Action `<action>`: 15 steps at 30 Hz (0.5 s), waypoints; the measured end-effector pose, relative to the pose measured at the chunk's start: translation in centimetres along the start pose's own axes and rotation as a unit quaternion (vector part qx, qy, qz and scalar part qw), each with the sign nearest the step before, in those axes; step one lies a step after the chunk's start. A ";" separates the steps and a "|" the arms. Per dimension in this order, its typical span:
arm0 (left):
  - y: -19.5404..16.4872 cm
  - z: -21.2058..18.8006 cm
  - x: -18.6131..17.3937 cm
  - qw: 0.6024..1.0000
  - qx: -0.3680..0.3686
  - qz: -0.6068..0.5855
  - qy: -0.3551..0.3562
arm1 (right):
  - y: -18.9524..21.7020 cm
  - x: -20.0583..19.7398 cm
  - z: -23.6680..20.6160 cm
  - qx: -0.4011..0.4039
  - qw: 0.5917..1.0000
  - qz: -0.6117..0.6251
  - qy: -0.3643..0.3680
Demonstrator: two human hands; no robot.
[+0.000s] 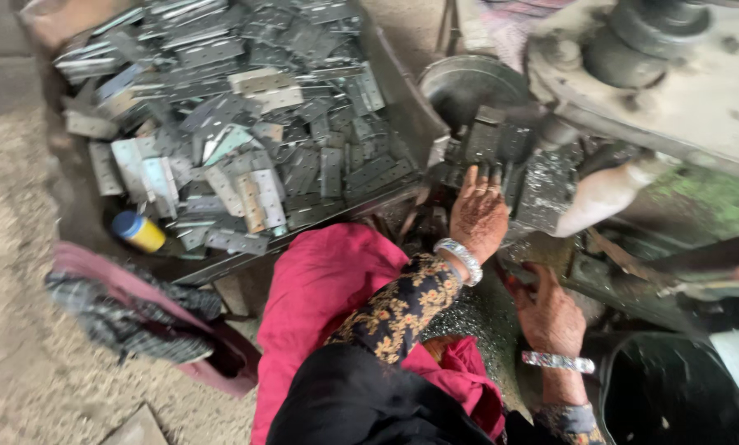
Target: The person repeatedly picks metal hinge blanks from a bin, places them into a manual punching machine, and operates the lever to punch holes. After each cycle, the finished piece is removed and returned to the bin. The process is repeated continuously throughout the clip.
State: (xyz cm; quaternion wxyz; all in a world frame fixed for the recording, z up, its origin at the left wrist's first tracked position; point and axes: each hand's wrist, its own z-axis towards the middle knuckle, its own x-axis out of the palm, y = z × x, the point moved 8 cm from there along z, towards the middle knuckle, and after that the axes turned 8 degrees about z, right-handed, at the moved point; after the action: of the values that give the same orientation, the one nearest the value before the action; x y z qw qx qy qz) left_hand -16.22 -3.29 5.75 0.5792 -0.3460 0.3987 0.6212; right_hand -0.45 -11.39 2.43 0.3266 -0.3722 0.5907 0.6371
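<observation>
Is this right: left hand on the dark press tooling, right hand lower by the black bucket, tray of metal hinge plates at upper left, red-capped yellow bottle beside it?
Not quite: the head view shows the yellow bottle has a blue cap, not red. The rest holds: left hand on the press tooling, right hand by the black bucket, tray of plates at upper left.

hinge tray (pixel 402 91) blocks left, press (pixel 542 177) crowds front, bucket (pixel 674 395) right
</observation>
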 end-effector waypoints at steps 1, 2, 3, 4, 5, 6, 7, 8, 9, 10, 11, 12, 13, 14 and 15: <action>-0.2 -0.1 0.6 0.999 0.005 -0.026 0.025 | 0.0 0.0 0.0 -0.002 1.000 -0.006 0.000; -0.5 -0.1 0.8 0.999 0.011 -0.023 0.030 | -0.3 0.0 0.1 -0.001 1.000 -0.014 0.001; -0.6 -0.2 1.2 0.999 0.019 -0.020 0.036 | -0.6 0.2 0.3 -0.004 1.000 -0.021 0.002; -0.9 -0.3 1.6 0.999 0.027 -0.018 0.044 | -1.0 0.4 0.6 -0.006 1.000 -0.028 0.003; -1.1 -0.2 1.4 0.999 0.028 -0.009 0.023 | -1.6 0.8 0.7 -0.012 0.999 -0.035 0.005; -1.1 -0.1 1.3 1.000 0.024 0.002 -0.001 | -2.5 1.3 0.8 -0.012 0.999 -0.035 0.011; -1.2 0.0 1.0 0.999 0.018 0.016 -0.026 | -3.3 2.0 1.0 -0.015 0.999 -0.034 0.017; -1.4 0.1 1.2 0.999 0.020 0.024 -0.018 | -4.1 3.0 0.9 -0.020 0.999 -0.033 0.022; -1.6 0.3 1.3 0.999 0.020 0.034 -0.009 | -5.5 4.3 0.9 0.014 0.998 -0.039 0.050; -1.7 0.4 1.4 0.999 0.019 0.044 0.001 | -6.8 6.0 0.3 0.047 0.995 -0.045 0.080; -1.8 0.4 1.6 0.999 0.019 0.045 0.019 | -8.2 7.8 -0.7 0.081 0.989 -0.052 0.111; -1.9 0.3 1.7 0.998 0.020 0.046 0.034 | -8.5 8.9 -1.6 0.059 0.994 -0.017 0.095; -1.8 0.2 1.8 0.998 0.021 0.048 0.045 | -8.6 9.7 -2.4 0.035 0.997 0.017 0.074; -1.9 0.1 1.4 0.998 0.019 0.049 0.024 | -8.7 10.2 -2.7 0.010 0.997 0.051 0.051; -1.6 -0.1 1.1 0.999 0.014 0.051 0.006 | -9.0 10.9 -2.7 0.006 0.997 0.047 0.060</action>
State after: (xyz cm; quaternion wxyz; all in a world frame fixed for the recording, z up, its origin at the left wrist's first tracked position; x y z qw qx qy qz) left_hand -14.69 -2.83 4.55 0.5492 -0.3211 0.4276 0.6422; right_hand 1.95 -13.49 -11.64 0.2625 -0.3792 0.6300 0.6248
